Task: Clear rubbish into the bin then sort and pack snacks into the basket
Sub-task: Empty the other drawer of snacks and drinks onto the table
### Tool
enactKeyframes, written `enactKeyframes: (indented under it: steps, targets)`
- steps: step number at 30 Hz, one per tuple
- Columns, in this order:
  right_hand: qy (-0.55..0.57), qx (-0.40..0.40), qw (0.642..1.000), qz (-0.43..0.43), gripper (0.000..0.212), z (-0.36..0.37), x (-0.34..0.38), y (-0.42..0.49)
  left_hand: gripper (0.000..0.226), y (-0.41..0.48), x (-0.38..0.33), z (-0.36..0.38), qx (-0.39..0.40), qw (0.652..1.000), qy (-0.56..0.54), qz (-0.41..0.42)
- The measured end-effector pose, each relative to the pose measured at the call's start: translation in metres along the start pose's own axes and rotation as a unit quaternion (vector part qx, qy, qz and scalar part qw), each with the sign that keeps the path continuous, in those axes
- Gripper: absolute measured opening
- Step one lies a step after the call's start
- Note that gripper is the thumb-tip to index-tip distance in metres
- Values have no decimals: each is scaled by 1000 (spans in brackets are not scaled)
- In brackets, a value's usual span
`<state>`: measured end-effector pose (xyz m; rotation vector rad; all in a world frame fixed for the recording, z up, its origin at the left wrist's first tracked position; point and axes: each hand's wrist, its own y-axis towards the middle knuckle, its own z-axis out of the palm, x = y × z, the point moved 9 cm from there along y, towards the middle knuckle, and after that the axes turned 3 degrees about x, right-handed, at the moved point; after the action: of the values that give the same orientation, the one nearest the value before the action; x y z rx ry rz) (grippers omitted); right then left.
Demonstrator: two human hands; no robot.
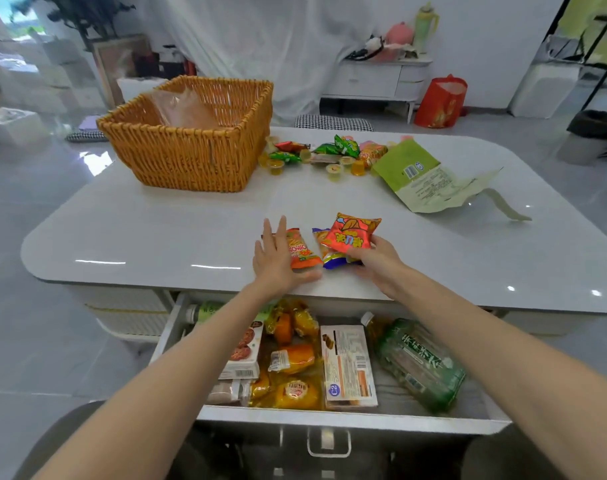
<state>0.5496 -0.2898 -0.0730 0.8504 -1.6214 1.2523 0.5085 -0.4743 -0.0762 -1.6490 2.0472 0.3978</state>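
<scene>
On the white table (156, 230) my left hand (276, 261) lies flat with straight fingers against an orange snack packet (302, 249). My right hand (374, 259) grips a red-orange snack packet (355, 233) that lies over a yellow-and-blue packet (333, 259). A wicker basket (187, 147) stands at the back left with a clear plastic bag inside. Behind it to the right lies a heap of small snack packets (340, 148) and jelly cups (276, 166). A torn green wrapper (423, 178) lies at the back right.
An open drawer (343, 415) below the table edge holds biscuit boxes, orange cakes and green tea bottles (419, 365). A black-lined bin (589, 136) stands on the floor at far right. A red bag and a white cabinet are behind.
</scene>
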Motion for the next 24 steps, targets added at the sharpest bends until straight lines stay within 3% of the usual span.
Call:
enactKeyframes:
  steps: [3,5,8,11,14,17,20,24]
  targets:
    - [-126,-47,989,-58,56,-23,8,-22,101,-31,-11,-20,-54,996,-6,73]
    - [-176,-62,977,-103,41,-33,13,-45,79,-65,-19,-40,-92,987,-32,129]
    - [-223,9,964,-145,13,-23,5,-81,45,-109,-21,-56,-86,981,-22,171]
    - [-317,134,931,-120,4,9,-25,-101,26,-128,-7,-37,11,985,16,173]
    - [-415,184,885,-99,21,33,-60,-90,33,-126,18,9,122,978,95,139]
    - [-432,187,878,-90,37,49,-82,-65,44,-115,42,55,201,957,177,108]
    - [-402,197,890,-87,53,62,-96,-44,44,-102,56,85,231,938,241,97]
    - [-409,214,876,-141,58,82,-98,-25,53,-93,67,108,247,916,300,99]
